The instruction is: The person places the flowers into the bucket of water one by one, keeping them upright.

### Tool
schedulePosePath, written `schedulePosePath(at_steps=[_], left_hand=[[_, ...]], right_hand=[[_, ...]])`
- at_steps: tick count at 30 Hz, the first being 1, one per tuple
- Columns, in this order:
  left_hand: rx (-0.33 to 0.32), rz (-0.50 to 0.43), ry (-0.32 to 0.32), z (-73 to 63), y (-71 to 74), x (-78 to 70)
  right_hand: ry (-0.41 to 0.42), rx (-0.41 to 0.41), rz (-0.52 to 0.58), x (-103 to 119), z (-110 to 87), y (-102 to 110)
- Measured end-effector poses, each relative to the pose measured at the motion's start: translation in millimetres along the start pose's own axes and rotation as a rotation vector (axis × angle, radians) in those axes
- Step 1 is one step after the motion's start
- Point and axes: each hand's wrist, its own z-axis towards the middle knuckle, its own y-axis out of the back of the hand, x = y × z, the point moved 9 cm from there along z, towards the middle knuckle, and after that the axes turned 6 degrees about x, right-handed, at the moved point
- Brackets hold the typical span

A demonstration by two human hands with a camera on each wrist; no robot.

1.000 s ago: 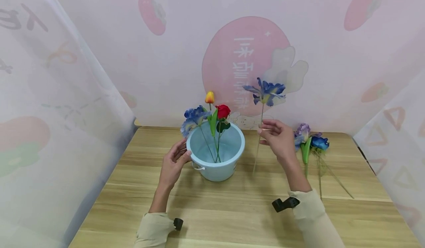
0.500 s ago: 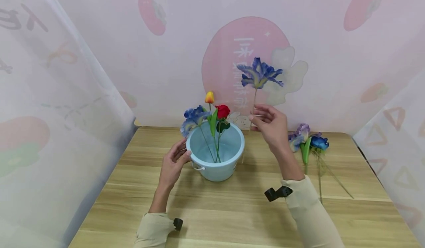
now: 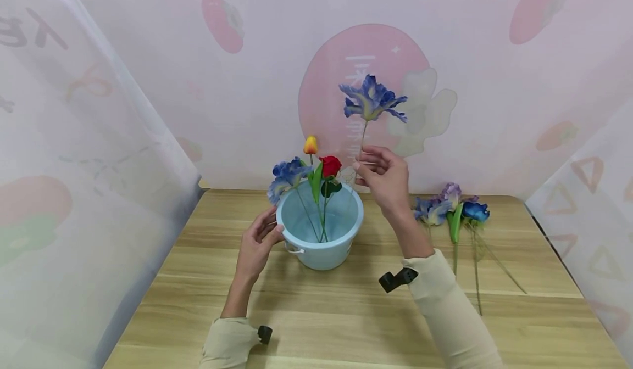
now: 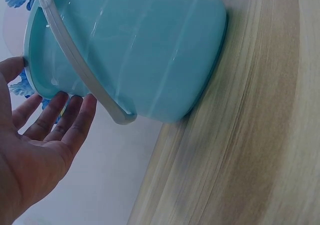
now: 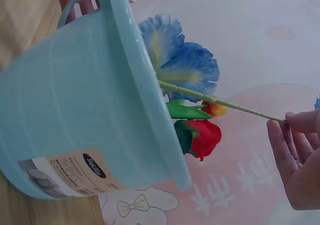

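Observation:
In the head view my left hand [image 3: 256, 244] steadies the light-blue bucket [image 3: 323, 253] at its left rim, thumb and fingertips against it. Three artificial flowers stand in the bucket: a blue iris [image 3: 288, 177], a yellow-orange tulip [image 3: 310, 145] and a red rose [image 3: 331, 166]. My right hand [image 3: 386, 179] pinches the stem of another blue iris [image 3: 372, 99], bloom upward, above the bucket's right side. In the right wrist view this stem [image 5: 220, 101] slants between my fingertips and the rim, its lower end hidden behind the rim.
Several more artificial flowers lie on the wooden table [image 3: 316, 325] at right, among them a blue rose [image 3: 476, 211] and a purple bloom [image 3: 451, 193]. A white handle [image 4: 80, 60] hangs down the bucket's side. Printed cloth walls [image 3: 267, 83] enclose the table's back and sides.
My right hand has risen and moved left with the iris, bringing its stem from beside the bucket to over its opening. My left hand and the bucket have stayed in place.

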Motion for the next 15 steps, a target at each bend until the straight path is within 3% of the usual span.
schedulePosePath(at_steps=[15], left_hand=[[-0.001,0.002,-0.001,0.3,0.3,-0.2]], right_hand=[[-0.094,0.025,-0.103,-39,3.3,-17]])
